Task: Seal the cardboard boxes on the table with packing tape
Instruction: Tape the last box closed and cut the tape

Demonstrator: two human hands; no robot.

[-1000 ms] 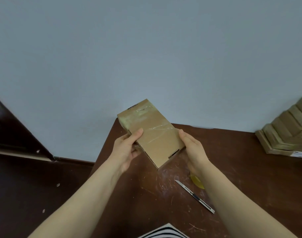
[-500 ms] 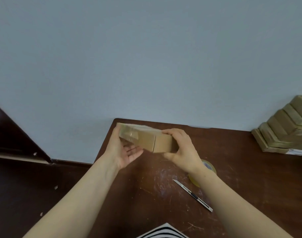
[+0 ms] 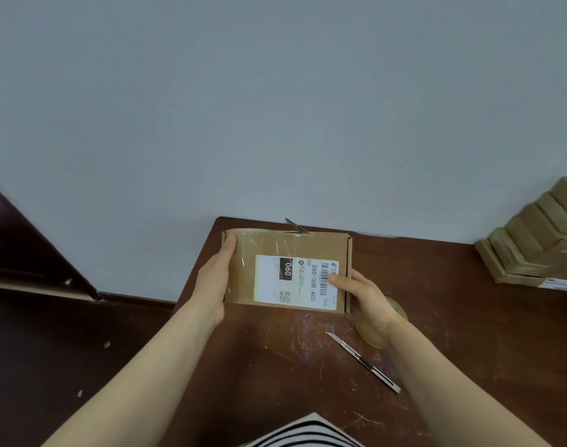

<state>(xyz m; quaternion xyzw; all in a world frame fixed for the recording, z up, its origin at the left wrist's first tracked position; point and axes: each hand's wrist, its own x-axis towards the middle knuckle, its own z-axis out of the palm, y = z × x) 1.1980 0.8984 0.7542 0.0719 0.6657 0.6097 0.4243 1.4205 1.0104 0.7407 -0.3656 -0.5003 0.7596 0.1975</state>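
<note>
Two hands hold one small cardboard box (image 3: 243, 272) at the centre of the frame, label up, over the table (image 3: 275, 366). The left hand (image 3: 216, 279) clasps its left end with the thumb on top, and the right hand (image 3: 364, 298) pinches its right end, thumb on the label. It looks light and stiff. Its glossy taped face may be slippery, so the bare ends are probably the best grip.

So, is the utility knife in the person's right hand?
No, the utility knife lies on the table, near the right hand, which holds the box.
</note>
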